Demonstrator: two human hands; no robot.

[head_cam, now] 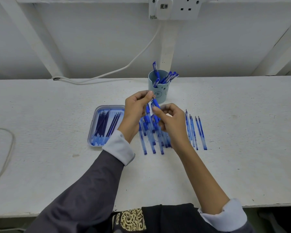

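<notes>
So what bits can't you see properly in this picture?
Head view:
- Pen in both hands: the right hand hides its lower end.
- Pens on the table: both hands cover their tops, so no count.
- Tray: the left hand hides its right rim.
- Wall socket: cut off by the top edge.
- Print on the cup's pens: too small.

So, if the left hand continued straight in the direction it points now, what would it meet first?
Probably the pen cup, standing just beyond the left hand, which pinches a blue pen together with the right hand. Depth is unclear, so the hand may be higher than the rim.
</notes>
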